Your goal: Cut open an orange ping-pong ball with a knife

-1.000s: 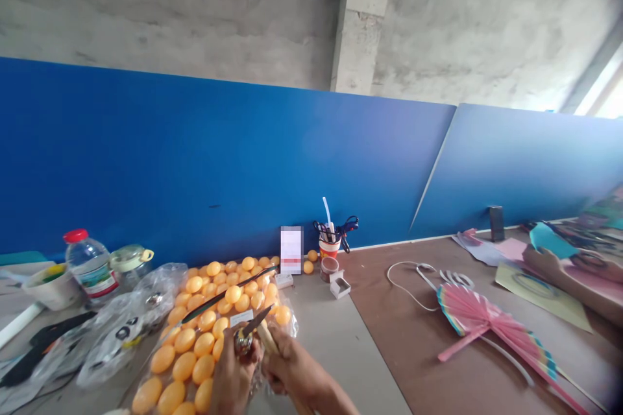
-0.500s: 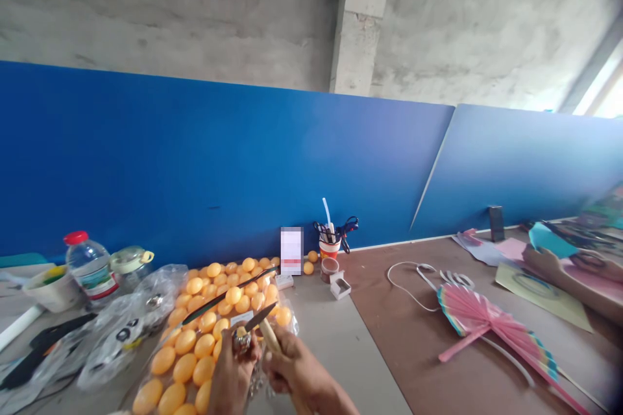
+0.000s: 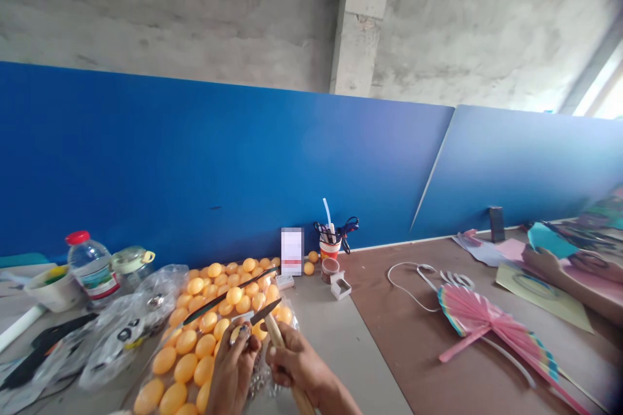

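Note:
A small hammer [image 3: 267, 312] with a dark, tapered metal head and a pale wooden handle is gripped in my right hand [image 3: 302, 363], fingers wrapped round the handle. My left hand [image 3: 232, 366] is closed on a small shiny metal piece [image 3: 239, 336], pinched at the fingertips; its exact kind is not clear. The hammer head hovers just to the right of that piece, apart from it. Below and between the hands lies a clear plastic bag [image 3: 263, 381] with small metallic bits. Orange balls [image 3: 185, 368] in clear wrapping spread out behind and left of my hands.
A long dark strip [image 3: 214, 301] lies across the balls. Behind stand a cup of tools [image 3: 329, 248] and a small open box [image 3: 340, 286]. On the left are a red-capped bottle [image 3: 95, 266] and plastic bags [image 3: 109, 343]. Rightward lies a pink fan [image 3: 487, 321]; another person's arm [image 3: 559, 275] is beyond.
The hammer head has shifted slightly right and up, away from the metal piece. My left fingers now cover more of that piece.

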The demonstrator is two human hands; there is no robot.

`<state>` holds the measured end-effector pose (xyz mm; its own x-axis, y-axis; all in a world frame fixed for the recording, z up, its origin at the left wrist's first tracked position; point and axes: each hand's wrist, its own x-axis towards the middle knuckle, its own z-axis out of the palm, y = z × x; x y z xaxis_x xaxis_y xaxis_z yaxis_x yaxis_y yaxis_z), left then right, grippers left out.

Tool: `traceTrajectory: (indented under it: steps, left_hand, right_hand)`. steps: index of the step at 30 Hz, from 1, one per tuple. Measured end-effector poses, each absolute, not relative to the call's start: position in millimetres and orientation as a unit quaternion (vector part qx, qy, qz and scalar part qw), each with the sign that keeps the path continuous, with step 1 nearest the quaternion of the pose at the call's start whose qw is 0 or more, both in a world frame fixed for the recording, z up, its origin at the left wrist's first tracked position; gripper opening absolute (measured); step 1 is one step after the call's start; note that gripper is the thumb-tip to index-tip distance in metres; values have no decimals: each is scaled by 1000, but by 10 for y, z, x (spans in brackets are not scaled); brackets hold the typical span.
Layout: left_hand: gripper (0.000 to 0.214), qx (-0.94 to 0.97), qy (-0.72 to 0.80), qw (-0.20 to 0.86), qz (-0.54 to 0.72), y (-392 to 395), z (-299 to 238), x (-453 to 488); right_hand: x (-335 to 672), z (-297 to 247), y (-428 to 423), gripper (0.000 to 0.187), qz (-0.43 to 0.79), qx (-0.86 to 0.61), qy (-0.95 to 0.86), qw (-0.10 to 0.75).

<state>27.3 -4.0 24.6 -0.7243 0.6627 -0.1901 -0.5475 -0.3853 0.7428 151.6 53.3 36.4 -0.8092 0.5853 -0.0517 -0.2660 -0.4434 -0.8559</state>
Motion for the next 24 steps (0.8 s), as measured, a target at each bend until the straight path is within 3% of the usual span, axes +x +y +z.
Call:
traceTrajectory:
  steps: [9, 11, 16, 20, 24]
  left_hand:
    - [46, 61, 361, 431, 825, -92, 358, 309]
    - [41, 47, 348, 437, 828, -84, 371, 306]
    - [6, -40, 348, 453, 820, -66, 338, 272]
    - [7, -23, 328, 474, 817, -68, 289, 250]
    - [11, -31, 335, 471, 816, -66, 259, 245]
  right_hand:
    - [1550, 420, 536, 52, 836, -155, -463, 250]
    - [1547, 411, 531, 51, 827, -171, -477, 241]
    - [1533, 354, 523, 43, 798, -189, -534, 206]
    - [1544, 349, 525, 55, 814, -183, -499, 235]
    - [1539, 386, 490, 40, 788, -195, -543, 214]
